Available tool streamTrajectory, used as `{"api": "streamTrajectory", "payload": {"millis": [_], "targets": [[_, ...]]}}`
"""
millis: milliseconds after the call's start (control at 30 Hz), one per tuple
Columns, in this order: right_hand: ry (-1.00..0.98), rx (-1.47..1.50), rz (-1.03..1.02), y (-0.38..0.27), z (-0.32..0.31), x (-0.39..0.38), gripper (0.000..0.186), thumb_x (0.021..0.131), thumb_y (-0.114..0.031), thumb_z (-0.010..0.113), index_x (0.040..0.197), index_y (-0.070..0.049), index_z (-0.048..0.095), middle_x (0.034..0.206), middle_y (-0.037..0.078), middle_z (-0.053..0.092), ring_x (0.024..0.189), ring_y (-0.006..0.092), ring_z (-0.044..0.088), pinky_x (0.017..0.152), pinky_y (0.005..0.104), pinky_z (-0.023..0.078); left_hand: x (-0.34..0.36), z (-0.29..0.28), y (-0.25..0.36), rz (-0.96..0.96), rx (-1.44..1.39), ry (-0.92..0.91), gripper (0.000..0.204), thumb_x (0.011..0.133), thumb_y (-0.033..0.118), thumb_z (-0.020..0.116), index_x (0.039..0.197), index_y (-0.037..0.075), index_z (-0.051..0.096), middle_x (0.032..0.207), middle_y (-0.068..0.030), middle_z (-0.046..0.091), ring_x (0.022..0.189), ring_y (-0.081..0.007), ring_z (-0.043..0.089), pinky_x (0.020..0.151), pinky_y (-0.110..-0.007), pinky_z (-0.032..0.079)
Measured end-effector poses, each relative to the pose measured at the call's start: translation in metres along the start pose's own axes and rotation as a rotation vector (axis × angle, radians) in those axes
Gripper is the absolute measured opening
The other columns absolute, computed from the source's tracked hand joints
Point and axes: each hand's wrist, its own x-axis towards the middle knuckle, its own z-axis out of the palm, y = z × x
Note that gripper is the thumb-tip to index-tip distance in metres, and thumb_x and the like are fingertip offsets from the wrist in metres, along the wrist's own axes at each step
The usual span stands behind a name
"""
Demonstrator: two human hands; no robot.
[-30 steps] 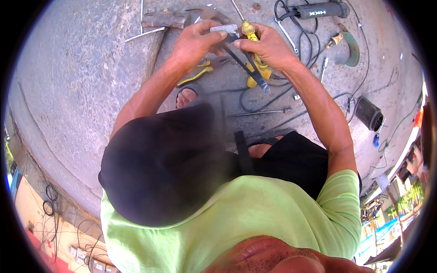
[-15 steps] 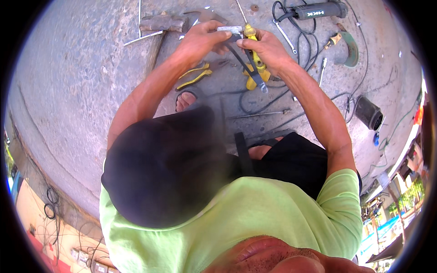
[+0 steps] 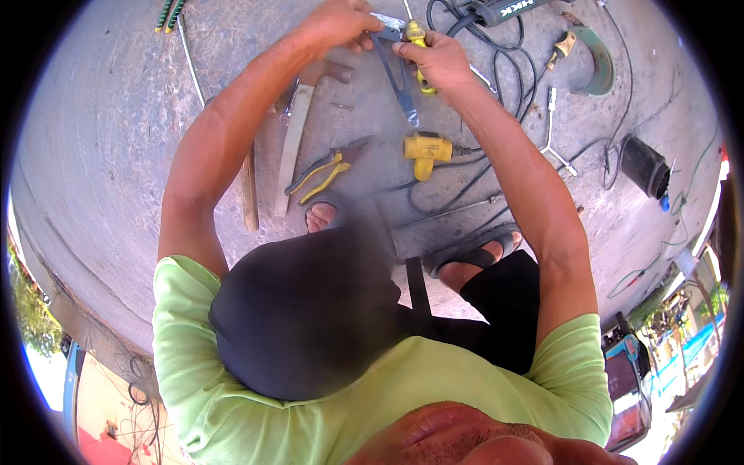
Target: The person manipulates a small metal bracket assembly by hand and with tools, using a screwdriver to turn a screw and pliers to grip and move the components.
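At the top of the view, my left hand is closed with its fingertips at a whitish, silvery metal piece. My right hand grips a yellow-handled screwdriver, its shaft pointing up and away. Between the hands a flat dark metal strip with a slot slants downward, its lower end shiny. How the strip joins the silvery piece is partly hidden by my fingers.
On the concrete lie yellow-handled pliers, a hammer and a yellow tool on a black cable. To the right are a power tool, a green curved piece, a Y-shaped wrench and a black cylinder.
Both hands now appear higher in the view, with the metal pieces and screwdriver still between them. The floor tools have shifted in view, and more of the pliers and yellow tool shows.
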Motion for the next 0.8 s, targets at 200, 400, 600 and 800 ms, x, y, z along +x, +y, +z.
{"api": "streamTrajectory", "payload": {"millis": [200, 400, 600, 800], "targets": [[0.280, -0.311, -0.164, -0.001, 0.008, -0.011, 0.042, 0.088, -0.030, 0.072, 0.119, -0.001, 0.071, 0.099, 0.015, 0.075, 0.091, 0.0277, 0.072, 0.086, 0.0369, 0.054, 0.010, -0.003, 0.008, -0.030, -0.094, -0.049, 0.016, 0.088, 0.014, 0.071, 0.096, 0.001, 0.070, 0.073, -0.0086, 0.071, 0.060, -0.0159, 0.067, 0.055, -0.031, 0.053], [0.388, -0.496, -0.207, 0.010, -0.027, -0.035, 0.052, 0.091, -0.028, 0.067, 0.137, -0.005, 0.060, 0.120, 0.021, 0.071, 0.107, 0.0382, 0.070, 0.094, 0.0413, 0.054, 0.008, -0.003, 0.010, -0.020, -0.004, -0.008, 0.021, 0.086, 0.020, 0.072, 0.093, 0.001, 0.069, 0.076, -0.0132, 0.072, 0.066, -0.0232, 0.070, 0.061, -0.036, 0.055], [0.413, -0.736, -0.115, 0.022, -0.041, -0.057, 0.056, 0.088, -0.023, 0.070, 0.141, -0.009, 0.057, 0.121, 0.018, 0.070, 0.113, 0.0363, 0.066, 0.097, 0.0428, 0.052, 0.011, 0.002, 0.008, 0.387, 0.523, 0.150, 0.030, 0.082, 0.028, 0.073, 0.093, 0.001, 0.067, 0.083, -0.0205, 0.071, 0.078, -0.0361, 0.070, 0.070, -0.044, 0.055], [0.395, -0.839, -0.201, 0.016, -0.031, -0.073, 0.052, 0.086, -0.024, 0.072, 0.135, -0.010, 0.062, 0.117, 0.016, 0.067, 0.109, 0.0369, 0.064, 0.094, 0.0448, 0.052, 0.005, 0.003, 0.018, 0.338, 0.551, 0.113, 0.033, 0.079, 0.032, 0.071, 0.095, 0.002, 0.067, 0.090, -0.0228, 0.070, 0.088, -0.0426, 0.068, 0.077, -0.050, 0.054]]}}
